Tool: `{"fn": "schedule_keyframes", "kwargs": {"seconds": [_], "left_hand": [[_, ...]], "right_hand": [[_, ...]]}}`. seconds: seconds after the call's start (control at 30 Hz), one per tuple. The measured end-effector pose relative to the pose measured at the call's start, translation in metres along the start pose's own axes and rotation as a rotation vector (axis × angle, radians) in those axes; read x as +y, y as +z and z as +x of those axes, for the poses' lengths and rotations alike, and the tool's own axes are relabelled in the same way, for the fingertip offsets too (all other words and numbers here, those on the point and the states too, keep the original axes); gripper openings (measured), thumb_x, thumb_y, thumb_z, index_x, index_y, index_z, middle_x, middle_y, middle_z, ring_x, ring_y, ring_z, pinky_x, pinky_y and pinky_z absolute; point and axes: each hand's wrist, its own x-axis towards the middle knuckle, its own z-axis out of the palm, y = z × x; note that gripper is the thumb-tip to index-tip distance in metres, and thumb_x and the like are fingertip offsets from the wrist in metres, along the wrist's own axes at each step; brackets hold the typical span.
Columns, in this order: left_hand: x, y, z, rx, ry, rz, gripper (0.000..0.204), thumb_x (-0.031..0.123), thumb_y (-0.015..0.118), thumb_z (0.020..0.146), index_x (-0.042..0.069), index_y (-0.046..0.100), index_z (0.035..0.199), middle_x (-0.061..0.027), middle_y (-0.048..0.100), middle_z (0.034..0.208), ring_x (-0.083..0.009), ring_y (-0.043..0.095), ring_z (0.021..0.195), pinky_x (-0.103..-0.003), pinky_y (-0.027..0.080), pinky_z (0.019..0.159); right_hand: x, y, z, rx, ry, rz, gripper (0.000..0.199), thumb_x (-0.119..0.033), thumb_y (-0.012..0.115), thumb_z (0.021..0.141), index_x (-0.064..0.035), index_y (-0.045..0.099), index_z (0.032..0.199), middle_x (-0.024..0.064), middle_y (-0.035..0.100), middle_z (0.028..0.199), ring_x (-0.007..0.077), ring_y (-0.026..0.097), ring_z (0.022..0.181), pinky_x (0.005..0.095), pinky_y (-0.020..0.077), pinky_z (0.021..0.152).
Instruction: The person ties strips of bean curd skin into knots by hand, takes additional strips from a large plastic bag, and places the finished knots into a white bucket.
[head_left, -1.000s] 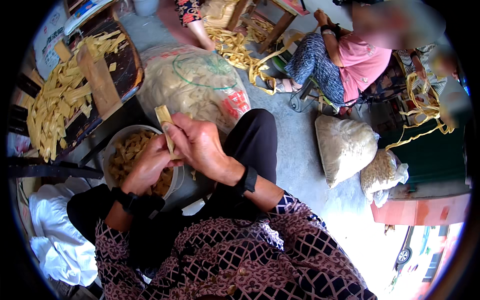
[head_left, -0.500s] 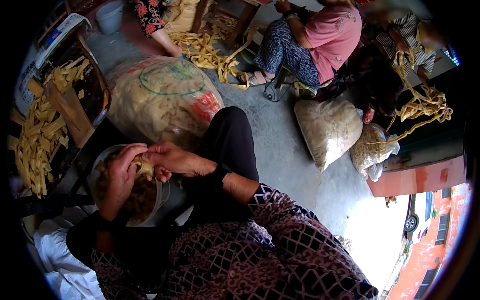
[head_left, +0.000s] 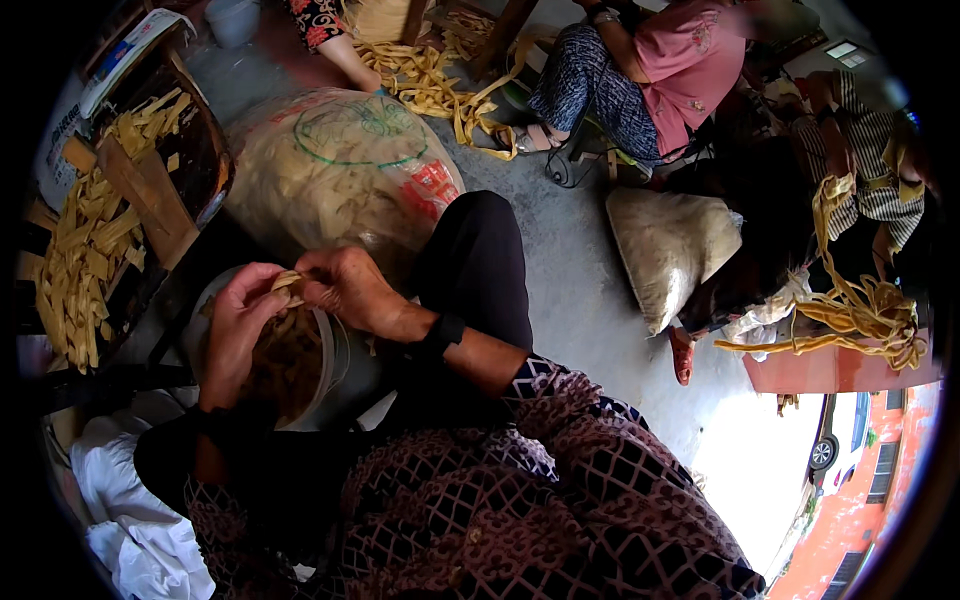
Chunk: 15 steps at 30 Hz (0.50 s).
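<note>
While the left hand (head_left: 238, 318) curls in from one side, the right (head_left: 358, 290) meets it from the other, and between them sits a small yellow strip (head_left: 289, 281)! Fingers of both hands are closed around it, pinched in tight, with just a bit of it showing on top. All this happens right above the bucket (head_left: 328, 360), where more yellowish pieces (head_left: 285, 365) lie in shadow.

Over on the left, the table (head_left: 215, 172) carries a heap of cut pieces (head_left: 82, 250), with a wooden board (head_left: 150, 205) lying beside them. Just beyond the hands bulges a big clear bag (head_left: 345, 160), stuffed full, and past that, long strips (head_left: 430, 90) sprawl across the floor (head_left: 560, 260). A co-worker in pink (head_left: 685, 70) sits near those, and at far right hangs a tangle of yellow strips (head_left: 870, 315), close to a person in striped clothing (head_left: 865, 150).
</note>
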Motion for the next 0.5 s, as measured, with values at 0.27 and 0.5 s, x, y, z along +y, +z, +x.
{"fn": "schedule_keyframes", "kwargs": {"seconds": [0.27, 0.5], "left_hand": [[-0.017, -0.002, 0.001, 0.248, 0.295, 0.349, 0.015, -0.005, 0.057, 0.079, 0.002, 0.05, 0.09, 0.0008, 0.053, 0.075, -0.005, 0.052, 0.069, -0.02, 0.042, 0.063], [-0.037, -0.014, 0.005, 0.284, 0.302, 0.332, 0.007, -0.003, 0.055, 0.081, 0.001, 0.05, 0.081, -0.003, 0.054, 0.068, -0.0078, 0.051, 0.06, -0.022, 0.04, 0.054]], "right_hand": [[-0.004, -0.007, 0.002, -0.093, 0.429, 0.851, 0.03, -0.012, 0.057, 0.086, 0.0029, 0.056, 0.112, 0.007, 0.062, 0.103, 0.0146, 0.058, 0.095, 0.0284, 0.048, 0.086], [-0.004, 0.011, 0.007, -0.076, 0.523, 1.059, 0.019, -0.011, 0.059, 0.085, -0.0001, 0.061, 0.1, 0.0066, 0.061, 0.102, 0.0152, 0.057, 0.096, 0.0343, 0.0437, 0.092]]}}
